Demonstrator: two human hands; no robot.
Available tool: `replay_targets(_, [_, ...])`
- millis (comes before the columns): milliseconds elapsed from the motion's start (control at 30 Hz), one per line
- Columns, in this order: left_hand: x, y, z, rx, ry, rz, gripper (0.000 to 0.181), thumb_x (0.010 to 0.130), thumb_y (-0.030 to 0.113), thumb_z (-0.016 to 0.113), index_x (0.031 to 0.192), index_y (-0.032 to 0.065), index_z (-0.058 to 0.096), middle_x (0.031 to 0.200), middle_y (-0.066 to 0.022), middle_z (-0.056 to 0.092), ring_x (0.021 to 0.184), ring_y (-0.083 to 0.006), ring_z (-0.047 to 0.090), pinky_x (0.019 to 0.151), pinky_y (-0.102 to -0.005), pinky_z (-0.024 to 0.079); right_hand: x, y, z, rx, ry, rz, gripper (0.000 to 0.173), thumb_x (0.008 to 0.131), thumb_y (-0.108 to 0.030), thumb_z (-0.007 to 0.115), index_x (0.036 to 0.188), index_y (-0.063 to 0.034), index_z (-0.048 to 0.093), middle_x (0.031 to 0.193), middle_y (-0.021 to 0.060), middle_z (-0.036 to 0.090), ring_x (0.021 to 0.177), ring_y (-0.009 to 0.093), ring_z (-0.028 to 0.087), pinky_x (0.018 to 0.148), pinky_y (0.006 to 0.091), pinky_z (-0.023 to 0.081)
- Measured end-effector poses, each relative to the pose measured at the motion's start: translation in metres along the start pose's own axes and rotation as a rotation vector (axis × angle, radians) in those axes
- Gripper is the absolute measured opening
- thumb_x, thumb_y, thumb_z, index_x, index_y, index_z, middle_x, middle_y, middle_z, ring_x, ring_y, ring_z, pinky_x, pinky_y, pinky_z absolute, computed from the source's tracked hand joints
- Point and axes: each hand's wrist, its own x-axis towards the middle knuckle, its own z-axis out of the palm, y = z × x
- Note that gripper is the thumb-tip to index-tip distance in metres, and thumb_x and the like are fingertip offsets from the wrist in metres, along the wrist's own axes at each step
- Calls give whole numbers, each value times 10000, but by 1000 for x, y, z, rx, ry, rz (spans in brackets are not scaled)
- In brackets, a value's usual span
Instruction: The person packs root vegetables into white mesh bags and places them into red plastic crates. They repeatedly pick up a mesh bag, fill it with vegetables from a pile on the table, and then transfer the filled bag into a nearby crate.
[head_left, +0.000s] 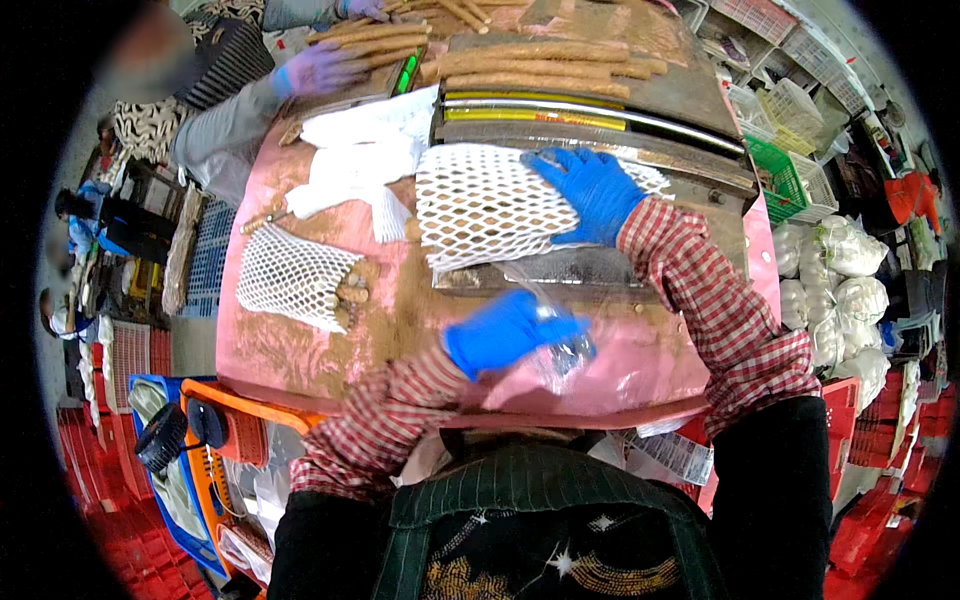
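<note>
My right hand, in a blue glove, lies over a white foam-net sleeve. Long brown roots show through its mesh, and the hand grips across its right part. Under this bundle is a dark flat plate of a film-wrapping station. My left hand, also blue-gloved and blurred by motion, is nearer to me, closed around crumpled clear plastic film. A thin strip of film seems to run from it up towards the bundle. To the left, a smaller netted bundle rests on the pink table cover, root ends facing right.
Behind the bundle are a metal roller and a row of bare roots. White foam nets lie left of it. At upper left, a co-worker's purple-gloved hand touches roots. An orange crate stands at lower left; wrapped white bundles are right.
</note>
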Motion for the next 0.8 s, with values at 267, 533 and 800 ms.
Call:
replay_targets(267, [97, 24, -112, -1104, 309, 175, 407, 830, 249, 439, 1113, -38, 381, 977, -196, 510, 873, -317, 521, 782, -423, 428, 11, 17, 29, 421, 20, 16, 885, 472, -466, 709, 1192, -97, 351, 1103, 171, 432, 1021, 344, 392, 880, 363, 307])
replay_targets(533, [129, -3, -123, -966, 380, 13, 444, 834, 247, 439, 1164, -16, 301, 1108, -191, 414, 982, -290, 463, 830, -394, 408, 8, 59, -19, 1485, -279, 183, 733, 620, -157, 689, 1208, -3, 281, 1138, 144, 429, 1036, 213, 416, 896, 321, 310])
replay_targets(800, [104, 23, -128, 33, 759, 50, 403, 805, 282, 486, 1095, 17, 397, 1043, -140, 470, 946, -272, 462, 796, -343, 395, 6, -5, -10, 64, -1, 74, 862, 518, -419, 689, 1177, -6, 317, 1163, 160, 383, 963, 296, 434, 829, 380, 358])
